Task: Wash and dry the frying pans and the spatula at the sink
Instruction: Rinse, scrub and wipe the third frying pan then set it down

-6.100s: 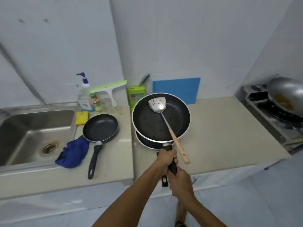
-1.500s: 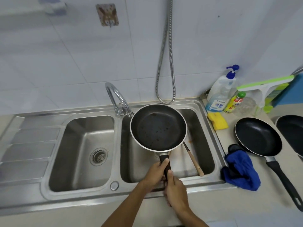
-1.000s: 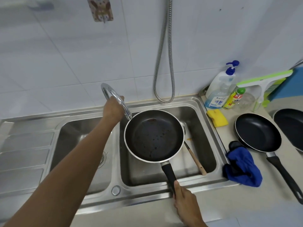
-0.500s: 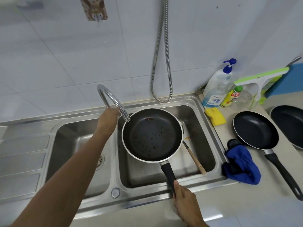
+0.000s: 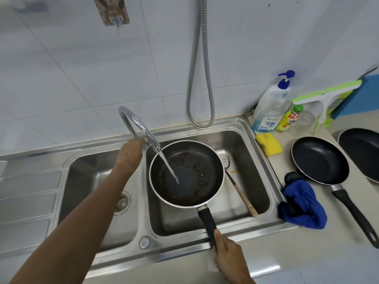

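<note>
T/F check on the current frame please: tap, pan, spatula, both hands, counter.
1. Water falls from the tap into the pan. True.
2. The right hand grips the pan by its handle. True.
3. The spatula lies on the counter by the cloth. False: the spatula lies in the right basin, partly under the pan.
4. The left hand holds the sponge. False: the left hand is at the tap's base; the sponge sits on the counter.
5. A second pan and a third pan sit on the counter. True.
</note>
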Available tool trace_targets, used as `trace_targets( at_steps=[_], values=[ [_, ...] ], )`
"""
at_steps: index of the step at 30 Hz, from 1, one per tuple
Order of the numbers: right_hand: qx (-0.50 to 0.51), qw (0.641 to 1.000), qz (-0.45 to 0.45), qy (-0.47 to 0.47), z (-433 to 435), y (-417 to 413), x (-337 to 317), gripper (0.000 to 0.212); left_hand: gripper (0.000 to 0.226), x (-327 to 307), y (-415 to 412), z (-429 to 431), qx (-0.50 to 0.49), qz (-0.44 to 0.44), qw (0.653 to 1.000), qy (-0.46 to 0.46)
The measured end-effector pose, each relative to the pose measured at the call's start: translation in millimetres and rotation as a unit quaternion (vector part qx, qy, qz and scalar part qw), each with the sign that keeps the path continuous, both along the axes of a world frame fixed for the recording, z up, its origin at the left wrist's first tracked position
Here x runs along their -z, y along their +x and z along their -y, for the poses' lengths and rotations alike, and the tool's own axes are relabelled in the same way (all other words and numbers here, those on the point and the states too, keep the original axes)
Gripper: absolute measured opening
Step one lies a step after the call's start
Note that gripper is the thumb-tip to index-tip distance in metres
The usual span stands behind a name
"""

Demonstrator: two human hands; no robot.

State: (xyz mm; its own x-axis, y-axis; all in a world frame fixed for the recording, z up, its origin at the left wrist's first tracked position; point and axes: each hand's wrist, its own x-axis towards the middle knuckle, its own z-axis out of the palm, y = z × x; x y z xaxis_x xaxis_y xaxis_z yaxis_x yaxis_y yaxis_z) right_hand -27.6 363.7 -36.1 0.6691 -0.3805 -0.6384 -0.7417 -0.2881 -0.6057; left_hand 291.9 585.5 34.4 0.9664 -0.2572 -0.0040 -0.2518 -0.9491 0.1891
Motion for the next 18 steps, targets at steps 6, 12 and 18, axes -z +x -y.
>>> trace_targets(
  at_steps=[6, 12, 18],
  values=[
    [0.004, 1.000, 0.008, 0.013, 1, 5, 5, 0.057, 0.029, 3, 6, -4, -0.003, 0.002, 1.000, -0.004],
    [0.018, 0.999, 0.034, 0.014, 4, 10, 2, 0.053, 0.020, 6, 19, -15, 0.003, 0.006, 1.000, 0.019],
    [0.017, 0.999, 0.044, -0.007, 0, 12, -2, 0.054, 0.010, -2, 23, -16, 0.004, -0.008, 0.999, 0.036]
  ],
)
